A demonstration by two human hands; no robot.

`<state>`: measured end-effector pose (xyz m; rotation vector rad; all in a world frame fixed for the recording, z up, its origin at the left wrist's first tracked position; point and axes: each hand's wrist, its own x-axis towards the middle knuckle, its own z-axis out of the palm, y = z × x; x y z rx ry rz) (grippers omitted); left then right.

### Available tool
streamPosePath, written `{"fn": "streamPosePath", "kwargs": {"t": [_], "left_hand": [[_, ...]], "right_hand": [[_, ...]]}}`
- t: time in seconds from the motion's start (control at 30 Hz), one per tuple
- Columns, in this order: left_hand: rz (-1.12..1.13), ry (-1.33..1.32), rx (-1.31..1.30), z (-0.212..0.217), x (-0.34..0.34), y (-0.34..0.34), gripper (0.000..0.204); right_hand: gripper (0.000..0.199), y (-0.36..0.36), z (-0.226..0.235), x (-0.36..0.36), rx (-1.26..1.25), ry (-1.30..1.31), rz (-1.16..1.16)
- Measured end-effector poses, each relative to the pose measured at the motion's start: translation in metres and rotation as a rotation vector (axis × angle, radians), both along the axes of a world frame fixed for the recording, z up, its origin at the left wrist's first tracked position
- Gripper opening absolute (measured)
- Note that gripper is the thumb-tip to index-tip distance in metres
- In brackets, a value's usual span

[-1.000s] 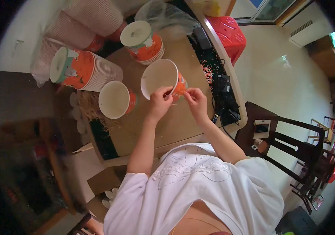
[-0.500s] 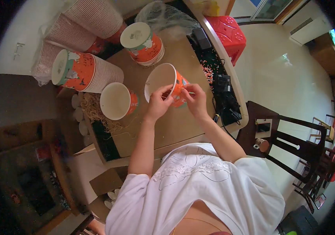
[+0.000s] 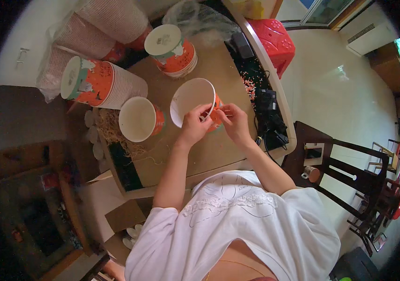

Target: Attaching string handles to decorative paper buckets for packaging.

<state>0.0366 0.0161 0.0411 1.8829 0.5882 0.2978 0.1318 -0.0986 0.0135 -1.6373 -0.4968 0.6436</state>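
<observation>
A large paper cup (image 3: 187, 99), white inside and orange outside, tilts on the brown board with its mouth toward the left. My left hand (image 3: 195, 125) is closed on its near rim, fingertips over the edge. Beside the printed outer wall, my right hand (image 3: 234, 124) makes a pinch; whatever small thing is between its fingers cannot be made out. A second paper cup (image 3: 137, 119) lies tipped to the left of my left hand, its mouth facing me. Part of the held cup's orange wall is hidden behind my fingers.
A long cup stack (image 3: 99, 82) and a shorter stack (image 3: 171, 50) stand farther back, near bagged cups (image 3: 83, 35). Tangled straw-coloured strands (image 3: 111, 130) lie at left. Black adapters (image 3: 269, 100), small pale beads (image 3: 248, 89) and cables line the table's right edge, with a red stool (image 3: 271, 44) beyond.
The held cup has turned, showing more of its white inside and less of its printed wall. Both hands have shifted slightly, staying at the rim and outer wall.
</observation>
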Motion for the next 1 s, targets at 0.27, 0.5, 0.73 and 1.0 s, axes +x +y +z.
{"fn": "streamPosePath", "kwargs": {"t": [0.27,0.5,0.73,1.0], "left_hand": [[-0.012,0.050,-0.049,0.002,0.002,-0.003,0.039],[-0.017,-0.004,-0.051,-0.003,0.002,-0.002,0.035],[-0.096,0.049,-0.062,-0.013,0.000,-0.004,0.030],[-0.050,0.140,0.201,-0.033,-0.001,-0.016,0.012]], "right_hand": [[0.013,-0.003,-0.002,0.003,-0.032,-0.006,0.015],[0.013,-0.002,-0.003,0.005,-0.082,-0.089,0.021],[0.012,-0.008,-0.021,0.002,-0.073,-0.065,0.012],[0.010,-0.019,-0.037,-0.007,-0.037,0.307,0.062]]}}
